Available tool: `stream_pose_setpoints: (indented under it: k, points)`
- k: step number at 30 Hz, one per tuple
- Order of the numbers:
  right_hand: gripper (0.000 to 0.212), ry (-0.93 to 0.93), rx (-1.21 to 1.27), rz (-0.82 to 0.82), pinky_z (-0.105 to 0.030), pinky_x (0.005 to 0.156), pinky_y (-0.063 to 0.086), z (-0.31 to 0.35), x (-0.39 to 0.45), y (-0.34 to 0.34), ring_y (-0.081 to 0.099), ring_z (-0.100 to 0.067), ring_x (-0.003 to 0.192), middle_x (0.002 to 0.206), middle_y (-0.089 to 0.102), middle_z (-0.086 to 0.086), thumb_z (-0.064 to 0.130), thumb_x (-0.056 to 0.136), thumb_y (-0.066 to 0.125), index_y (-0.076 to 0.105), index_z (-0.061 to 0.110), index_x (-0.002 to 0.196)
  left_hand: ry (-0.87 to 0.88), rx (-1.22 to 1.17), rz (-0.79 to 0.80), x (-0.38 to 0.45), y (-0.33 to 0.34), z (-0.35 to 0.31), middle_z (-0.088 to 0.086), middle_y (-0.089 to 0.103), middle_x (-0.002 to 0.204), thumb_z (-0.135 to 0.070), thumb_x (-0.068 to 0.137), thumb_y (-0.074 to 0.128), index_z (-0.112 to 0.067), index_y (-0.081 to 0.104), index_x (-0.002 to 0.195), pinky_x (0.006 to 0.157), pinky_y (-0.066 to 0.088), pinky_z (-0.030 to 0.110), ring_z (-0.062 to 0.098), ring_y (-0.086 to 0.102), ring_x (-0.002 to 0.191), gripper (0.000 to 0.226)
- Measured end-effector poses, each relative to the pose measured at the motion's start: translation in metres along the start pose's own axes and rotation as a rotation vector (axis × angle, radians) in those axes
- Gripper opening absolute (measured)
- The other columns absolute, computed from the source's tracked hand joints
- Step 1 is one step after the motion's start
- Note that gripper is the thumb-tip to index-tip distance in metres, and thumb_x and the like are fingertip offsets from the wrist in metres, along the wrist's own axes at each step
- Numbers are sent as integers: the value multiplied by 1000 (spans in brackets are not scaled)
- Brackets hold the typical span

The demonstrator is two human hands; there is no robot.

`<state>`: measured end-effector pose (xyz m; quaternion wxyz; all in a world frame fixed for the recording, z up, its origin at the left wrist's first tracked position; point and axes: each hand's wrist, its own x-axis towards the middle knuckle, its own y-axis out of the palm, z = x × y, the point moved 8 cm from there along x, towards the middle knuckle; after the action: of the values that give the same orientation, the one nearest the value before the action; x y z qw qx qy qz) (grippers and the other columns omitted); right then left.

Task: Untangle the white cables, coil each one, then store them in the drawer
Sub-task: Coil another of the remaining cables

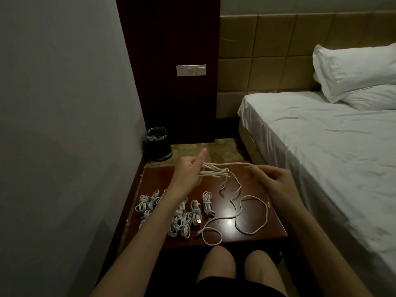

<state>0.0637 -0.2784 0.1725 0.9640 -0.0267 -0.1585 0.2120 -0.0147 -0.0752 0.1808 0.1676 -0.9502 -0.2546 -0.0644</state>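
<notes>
My left hand (189,170) grips a bundle of folded loops of a white cable (214,171) above the dark red nightstand (257,234), thumb pointing up. My right hand (272,179) pinches a strand of the same cable, stretched level from the bundle. The cable's loose length (251,213) trails down in wide curves on the tabletop, its plug end (199,233) near the front edge. Several coiled white cables (182,215) lie on the left half of the nightstand, partly hidden under my left forearm. No drawer can be seen.
A black waste bin (157,144) stands on the floor behind the nightstand by the wall. A bed with white sheet (321,146) and pillows (353,69) runs along the right. My knees (237,264) are below the nightstand's front edge.
</notes>
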Motion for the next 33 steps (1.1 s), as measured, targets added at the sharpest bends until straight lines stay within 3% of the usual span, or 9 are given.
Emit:
stream_pose_setpoints:
  k: [2,6,9,13,15,19,23,28,33]
  points:
    - [19,-29,-248,20,-28,59,44,-7,-1,15,59,-29,58,65,71,4,25,91,63,75,24,77,16,-47,-66,0,-1,-7,3,33,48,-39,101,41,-11,41,56,40,28,19,8,33,35,54]
    - [28,-101,-732,532,-19,55,32,-13,-26,87,52,-7,53,56,52,9,27,98,54,70,11,82,204,117,-217,3,-3,-34,-4,32,42,-33,103,39,-17,36,49,43,24,25,9,29,38,57]
    - [30,-241,-688,710,-18,55,33,35,-48,109,47,-5,54,56,43,12,28,101,47,62,21,76,251,299,-158,10,7,-32,-1,38,47,-32,104,38,-15,40,53,47,28,27,10,34,42,54]
    - [26,-284,-573,547,-24,57,40,80,-11,77,52,-9,57,63,57,7,22,100,49,65,19,80,265,365,-1,2,23,-26,1,56,56,-32,104,36,-8,58,69,56,41,29,11,56,53,48]
    - [25,-281,-513,424,-24,56,40,79,17,55,51,-9,56,63,59,1,19,98,53,67,11,78,282,297,51,-8,30,-31,-10,48,48,-28,105,35,-13,53,66,51,34,15,0,49,45,45]
    - [24,-174,-365,246,-32,60,40,38,37,37,55,-25,60,71,66,-16,16,96,56,69,22,77,220,39,-53,-9,24,-31,-9,45,46,-30,105,34,-9,49,64,48,31,20,2,41,41,48]
    - [30,-68,-410,305,-12,50,31,8,-4,69,49,2,47,54,57,14,14,102,44,65,23,81,205,3,-217,-5,12,-38,-9,45,46,-29,105,34,-13,49,60,46,33,14,3,47,41,50]
    - [40,-171,-595,448,-18,55,32,34,-37,92,48,0,58,58,41,8,15,101,44,36,26,64,279,235,-240,2,12,-31,-5,35,48,-28,105,36,-20,36,56,44,27,22,10,35,41,49]
    - [25,-248,-719,519,-21,58,41,78,-27,80,55,-9,62,63,58,3,19,98,52,67,11,81,336,400,-69,-6,30,-25,-1,49,54,-29,104,38,-18,47,64,47,29,22,12,44,46,42]
